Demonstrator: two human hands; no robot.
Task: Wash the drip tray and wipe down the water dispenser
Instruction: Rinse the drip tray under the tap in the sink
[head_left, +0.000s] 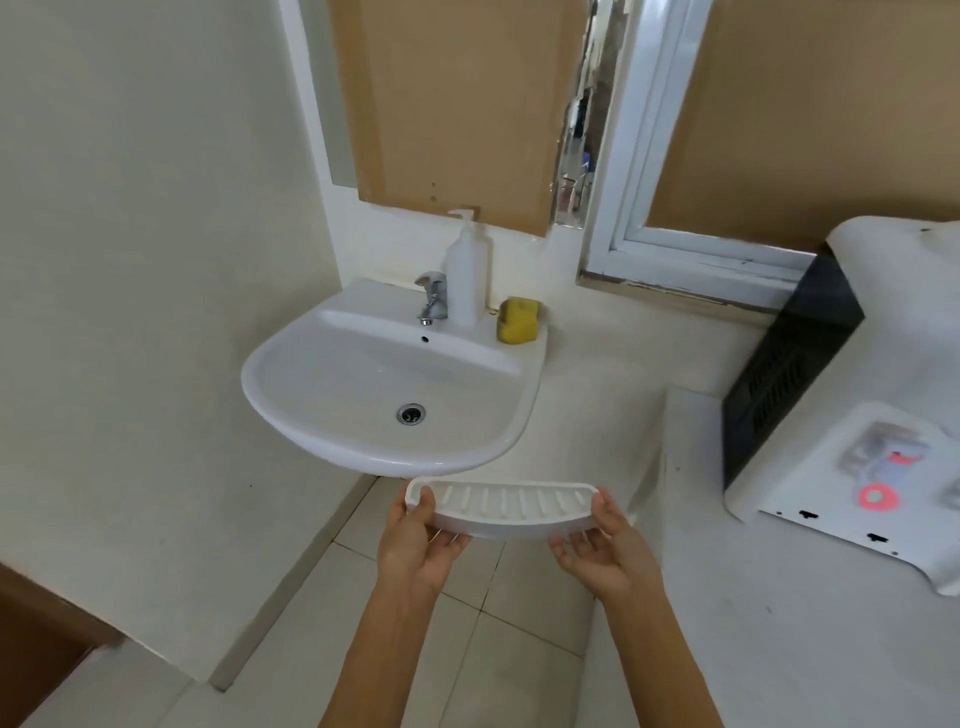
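I hold a white slotted drip tray (501, 506) level in front of me, just below the front rim of the white sink (311, 431). My left hand (418, 545) grips its left end with the thumb on top. Its right end rests in my right hand (605, 548), thumb on the rim, fingers underneath. The white water dispenser (810, 467) with a black side panel stands on the counter at the right. Two taps with red markings show on its front.
A chrome faucet (432, 296), a white pump bottle (466, 275) and a yellow sponge (517, 319) sit on the sink's back ledge. A white counter (779, 597) runs along the right. Tiled floor lies below, a wall at left, a covered window behind.
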